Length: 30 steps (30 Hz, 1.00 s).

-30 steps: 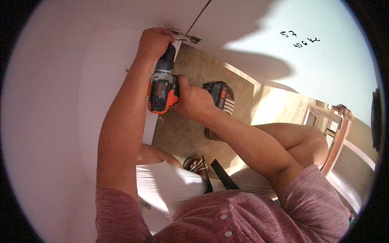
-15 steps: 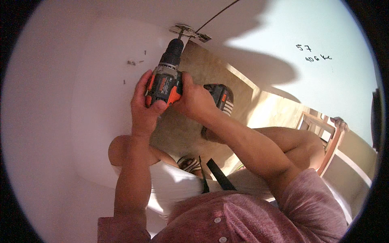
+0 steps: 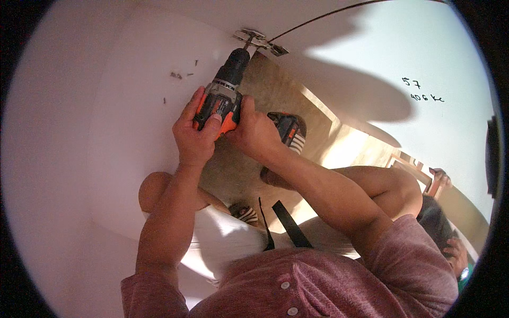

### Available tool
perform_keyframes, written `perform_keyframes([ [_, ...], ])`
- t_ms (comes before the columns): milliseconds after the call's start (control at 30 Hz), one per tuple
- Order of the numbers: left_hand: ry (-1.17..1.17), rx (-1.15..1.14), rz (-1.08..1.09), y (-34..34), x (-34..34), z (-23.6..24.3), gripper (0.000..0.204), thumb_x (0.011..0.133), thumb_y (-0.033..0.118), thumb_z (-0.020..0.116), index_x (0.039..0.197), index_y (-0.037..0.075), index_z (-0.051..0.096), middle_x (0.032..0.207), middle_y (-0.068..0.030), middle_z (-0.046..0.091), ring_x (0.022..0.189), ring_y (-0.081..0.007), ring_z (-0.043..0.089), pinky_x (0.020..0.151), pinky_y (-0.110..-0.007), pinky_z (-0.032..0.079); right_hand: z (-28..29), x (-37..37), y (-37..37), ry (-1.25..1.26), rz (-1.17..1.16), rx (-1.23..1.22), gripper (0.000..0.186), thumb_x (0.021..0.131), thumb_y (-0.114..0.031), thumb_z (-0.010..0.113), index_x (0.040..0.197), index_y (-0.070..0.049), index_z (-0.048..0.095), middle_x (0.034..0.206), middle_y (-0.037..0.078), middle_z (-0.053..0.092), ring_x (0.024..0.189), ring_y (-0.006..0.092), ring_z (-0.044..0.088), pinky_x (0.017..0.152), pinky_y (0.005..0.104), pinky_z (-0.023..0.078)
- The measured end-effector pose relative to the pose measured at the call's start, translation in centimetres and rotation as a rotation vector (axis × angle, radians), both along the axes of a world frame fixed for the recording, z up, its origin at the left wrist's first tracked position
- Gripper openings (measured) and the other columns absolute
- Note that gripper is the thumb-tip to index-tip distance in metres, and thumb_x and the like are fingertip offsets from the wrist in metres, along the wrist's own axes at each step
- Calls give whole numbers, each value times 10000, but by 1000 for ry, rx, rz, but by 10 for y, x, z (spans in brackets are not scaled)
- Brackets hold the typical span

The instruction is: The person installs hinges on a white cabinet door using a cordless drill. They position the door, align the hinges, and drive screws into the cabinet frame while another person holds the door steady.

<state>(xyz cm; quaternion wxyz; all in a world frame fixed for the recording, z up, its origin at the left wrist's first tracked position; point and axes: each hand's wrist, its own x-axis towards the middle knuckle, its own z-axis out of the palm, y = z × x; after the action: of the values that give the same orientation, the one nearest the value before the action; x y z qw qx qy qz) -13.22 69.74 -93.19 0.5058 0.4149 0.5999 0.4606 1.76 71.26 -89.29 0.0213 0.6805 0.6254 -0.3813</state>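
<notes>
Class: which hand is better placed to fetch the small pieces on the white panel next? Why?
Probably the left hand: it cups the drill on the side nearer the small pieces; the right hand grips from farther off.

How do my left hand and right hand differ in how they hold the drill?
The left hand cups the rear of the drill, while the right hand wraps its handle near the battery pack. The left hand's thumb lies on top; most of the right hand's fingers are hidden. Both are bare.
</notes>
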Motion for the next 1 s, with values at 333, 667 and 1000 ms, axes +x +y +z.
perform_keyframes([
  [333,-97,-9,19,-3,-4,-6,614,802,61,687,1395,21,534,1186,-125,651,998,-147,624,916,-283,502,4,-6,3,33,-43,-82,512,820,-253,727,1073,-19,349,843,309,657,832,483,665,670,541,531],
  [667,-29,-7,30,-4,-6,-3,611,794,61,687,1388,28,545,1187,-131,656,1016,-158,630,922,-293,504,3,-7,0,33,-31,-66,510,805,-221,739,1072,-24,351,833,291,656,826,483,664,671,535,533],
  [1000,11,20,13,0,-4,0,604,797,61,687,1381,14,546,1177,-132,662,1027,-165,634,933,-294,499,1,-6,2,24,-47,-47,523,790,-231,752,1070,-17,365,847,301,655,829,482,661,670,537,533],
])
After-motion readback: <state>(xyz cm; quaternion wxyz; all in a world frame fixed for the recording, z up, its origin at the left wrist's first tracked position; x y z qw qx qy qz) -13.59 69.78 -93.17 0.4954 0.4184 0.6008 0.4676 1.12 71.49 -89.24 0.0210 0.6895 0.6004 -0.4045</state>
